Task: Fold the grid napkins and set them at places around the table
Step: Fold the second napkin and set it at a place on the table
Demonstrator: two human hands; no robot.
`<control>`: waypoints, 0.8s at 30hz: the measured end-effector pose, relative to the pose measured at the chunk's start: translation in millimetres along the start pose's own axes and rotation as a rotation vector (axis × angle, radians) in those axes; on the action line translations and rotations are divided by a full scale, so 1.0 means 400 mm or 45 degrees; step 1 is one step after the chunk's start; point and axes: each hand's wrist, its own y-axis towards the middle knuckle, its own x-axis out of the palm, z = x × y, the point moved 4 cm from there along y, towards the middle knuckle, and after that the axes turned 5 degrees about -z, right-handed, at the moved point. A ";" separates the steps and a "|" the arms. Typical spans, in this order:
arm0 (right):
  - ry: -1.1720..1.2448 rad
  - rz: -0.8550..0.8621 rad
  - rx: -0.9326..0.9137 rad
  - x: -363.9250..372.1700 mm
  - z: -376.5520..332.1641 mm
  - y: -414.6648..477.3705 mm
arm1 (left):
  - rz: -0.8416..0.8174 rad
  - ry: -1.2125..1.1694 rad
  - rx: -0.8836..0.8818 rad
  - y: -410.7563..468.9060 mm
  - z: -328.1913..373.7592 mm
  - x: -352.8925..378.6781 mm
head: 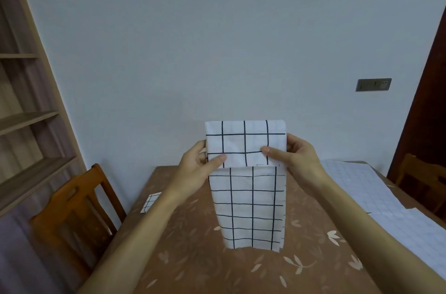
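Note:
I hold a white napkin with a dark grid [248, 199] up in the air over the brown leaf-patterned table [193, 245]. Its top part is folded over toward me, and the longer layer hangs down behind the flap. My left hand [199, 166] pinches the left edge of the fold with the thumb on the front. My right hand [296, 156] pinches the right edge the same way. A small folded grid napkin [150, 202] lies flat at the table's far left edge.
A pale grid cloth [376, 199] is spread over the right side of the table. One wooden chair [74, 216] stands at the left and another chair [420, 180] at the far right. A shelf unit [26, 110] rises on the left, a dark door [424, 105] on the right.

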 end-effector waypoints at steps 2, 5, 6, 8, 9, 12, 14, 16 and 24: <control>-0.003 0.004 0.012 -0.004 -0.002 -0.001 | 0.008 -0.010 0.017 0.004 -0.004 0.001; -0.013 -0.066 0.094 -0.010 -0.001 -0.008 | 0.038 -0.058 0.025 0.014 0.010 -0.007; -0.038 -0.115 0.128 -0.010 0.001 -0.012 | 0.053 -0.058 0.034 0.018 0.014 -0.011; -0.116 -0.188 0.171 -0.013 0.004 -0.018 | 0.074 -0.053 0.063 0.022 0.023 -0.016; -0.140 -0.215 0.186 -0.014 0.006 -0.020 | 0.088 -0.051 0.078 0.024 0.028 -0.018; -0.179 -0.261 0.180 -0.009 0.003 -0.024 | 0.136 0.005 0.138 0.026 0.038 -0.022; -0.221 -0.238 0.128 -0.005 -0.005 -0.024 | 0.147 0.060 0.175 0.027 0.044 -0.023; -0.255 -0.173 0.057 -0.004 -0.019 -0.023 | 0.110 0.093 0.179 0.028 0.045 -0.027; -0.374 -0.050 -0.157 -0.029 -0.028 -0.006 | -0.024 0.262 0.224 0.025 0.045 -0.042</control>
